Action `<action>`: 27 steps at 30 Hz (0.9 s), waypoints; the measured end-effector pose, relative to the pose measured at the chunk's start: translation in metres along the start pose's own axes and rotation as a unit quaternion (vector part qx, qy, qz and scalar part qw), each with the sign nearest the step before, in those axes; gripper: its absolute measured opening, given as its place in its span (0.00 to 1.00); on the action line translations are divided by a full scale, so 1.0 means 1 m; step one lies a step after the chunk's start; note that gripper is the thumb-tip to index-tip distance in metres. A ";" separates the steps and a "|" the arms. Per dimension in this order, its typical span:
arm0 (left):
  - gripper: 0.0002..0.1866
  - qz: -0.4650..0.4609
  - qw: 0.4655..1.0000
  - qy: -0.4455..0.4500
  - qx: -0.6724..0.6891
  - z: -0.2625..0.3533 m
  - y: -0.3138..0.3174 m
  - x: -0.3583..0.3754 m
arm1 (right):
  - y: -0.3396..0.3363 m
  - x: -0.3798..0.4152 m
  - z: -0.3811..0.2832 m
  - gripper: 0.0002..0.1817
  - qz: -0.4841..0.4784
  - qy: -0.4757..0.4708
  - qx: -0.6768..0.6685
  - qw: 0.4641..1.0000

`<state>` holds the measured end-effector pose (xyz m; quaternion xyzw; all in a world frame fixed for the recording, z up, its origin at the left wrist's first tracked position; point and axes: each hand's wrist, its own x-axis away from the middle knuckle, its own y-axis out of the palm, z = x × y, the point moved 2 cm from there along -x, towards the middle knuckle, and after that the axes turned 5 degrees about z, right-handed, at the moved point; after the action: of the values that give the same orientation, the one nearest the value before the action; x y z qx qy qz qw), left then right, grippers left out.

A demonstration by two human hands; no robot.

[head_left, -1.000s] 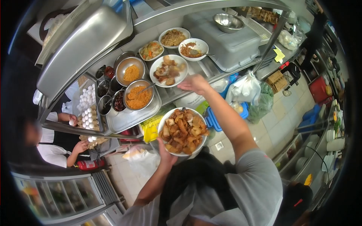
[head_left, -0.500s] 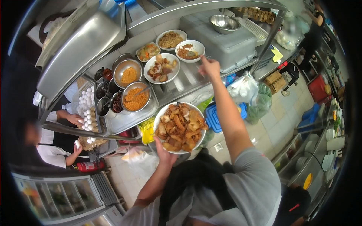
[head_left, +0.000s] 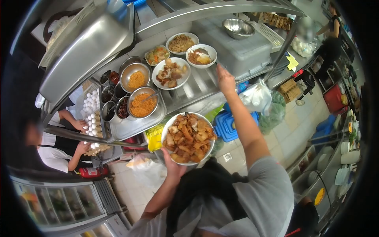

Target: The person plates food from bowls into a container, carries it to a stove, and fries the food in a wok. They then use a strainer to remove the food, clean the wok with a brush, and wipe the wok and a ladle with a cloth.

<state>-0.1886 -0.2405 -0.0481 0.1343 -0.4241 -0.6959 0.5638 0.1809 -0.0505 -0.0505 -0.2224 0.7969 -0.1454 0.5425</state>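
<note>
My left hand (head_left: 173, 166) clamped on heaped bowl (head_left: 164, 135) at 7 o'clock, right hand (head_left: 226, 80) near spoon bowl (head_left: 212, 52) at 4 o'clock, can't tell its grip

A bare stretch of steel counter (head_left: 193, 87) along the near edge lets a hand pass between the stew bowl (head_left: 182, 81) and the grey bin (head_left: 237, 51). The right hand (head_left: 226, 81) blocks its right end, a white bowl (head_left: 212, 51) its far side. The heaped bowl (head_left: 173, 121) obstructs approach from the front.
</note>
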 end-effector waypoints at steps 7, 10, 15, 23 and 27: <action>0.46 0.000 1.000 -0.010 -0.009 0.003 0.006 0.005 | 0.002 -0.003 -0.012 0.15 0.087 0.070 -0.081 0.990; 0.45 -0.003 1.000 -0.021 0.011 0.002 0.007 0.006 | 0.018 -0.050 -0.012 0.12 0.092 0.141 -0.118 0.979; 0.46 0.011 1.000 -0.017 -0.011 0.004 0.006 0.012 | 0.083 -0.144 -0.004 0.13 -0.015 0.098 -0.007 0.995; 0.44 0.024 0.999 -0.004 -0.027 0.021 0.051 0.019 | 0.092 -0.164 0.004 0.22 -0.152 0.332 -0.056 0.929; 0.43 0.010 0.998 0.065 -0.024 0.029 0.085 -0.007 | 0.031 -0.108 0.003 0.30 -0.163 0.274 0.078 0.945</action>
<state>-0.1485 -0.2220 0.0306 0.1613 -0.3710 -0.6900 0.6003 0.2109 0.0318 0.0200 -0.2577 0.8538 -0.3491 0.2876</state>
